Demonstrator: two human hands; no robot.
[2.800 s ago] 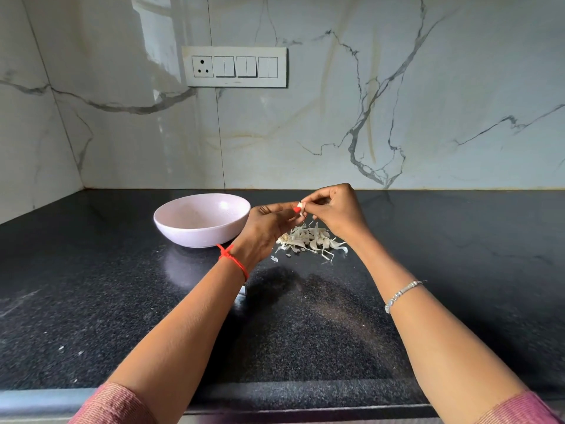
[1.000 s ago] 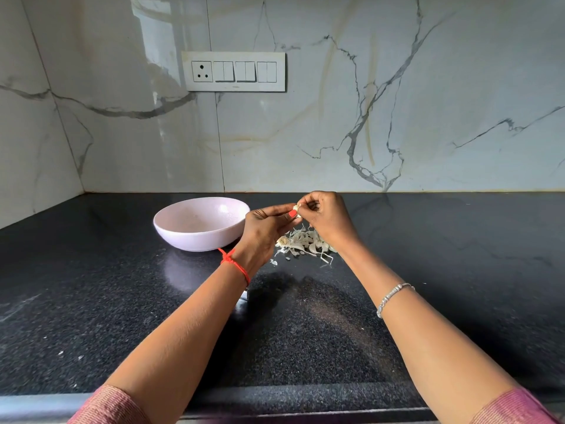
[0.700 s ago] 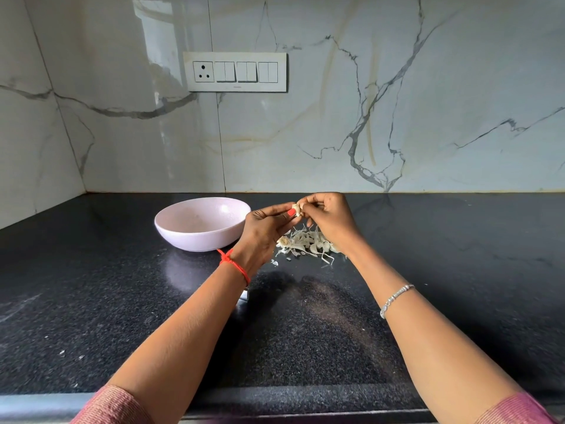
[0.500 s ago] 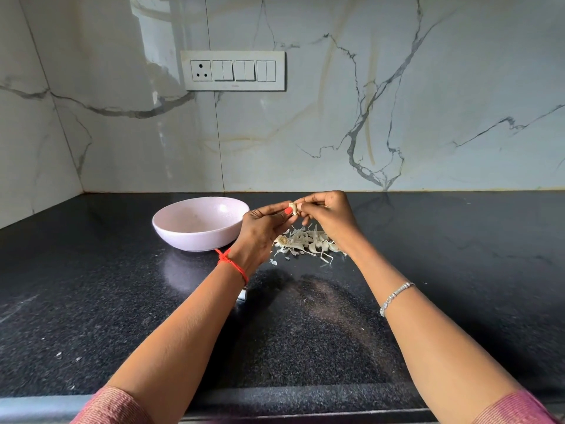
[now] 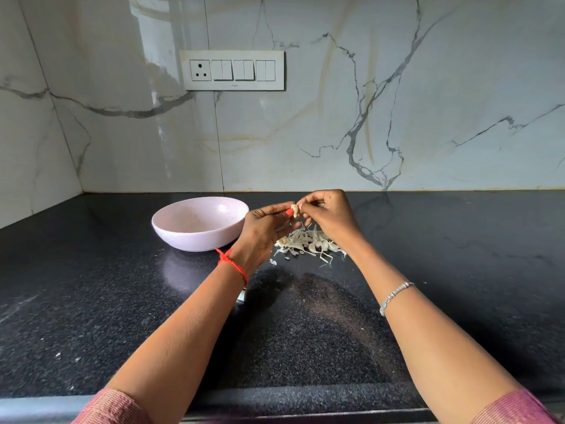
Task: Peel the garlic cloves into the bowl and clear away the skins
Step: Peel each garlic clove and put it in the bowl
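- While both hands meet above the desk [image 5: 122, 301], head view: L hand [image 5: 260, 228] grip closed on garlic clove [image 5: 294, 210], pinched betw. thumb & fingertips.
- R hand [image 5: 331, 217] grip also closed, fingertips pinching same clove from the other side; rest of fingers curled.
- Clove held in air, over skins pile [image 5: 308, 244], right of bowl [image 5: 195, 240].
- Bowl: pale pink, upright on desk, speckled inside in view.
- Skins loose on desk, just beside bowl.
- Wall: switch panel [image 5: 231, 70] w/ one socket.

Both hands met above the skins [image 5: 308, 244] on the desk [image 5: 91, 301]; the left hand [image 5: 263, 229] and right hand [image 5: 330, 215] pinched what looked like a clove [image 5: 294, 209]. A bowl [image 5: 200, 223] stood left.
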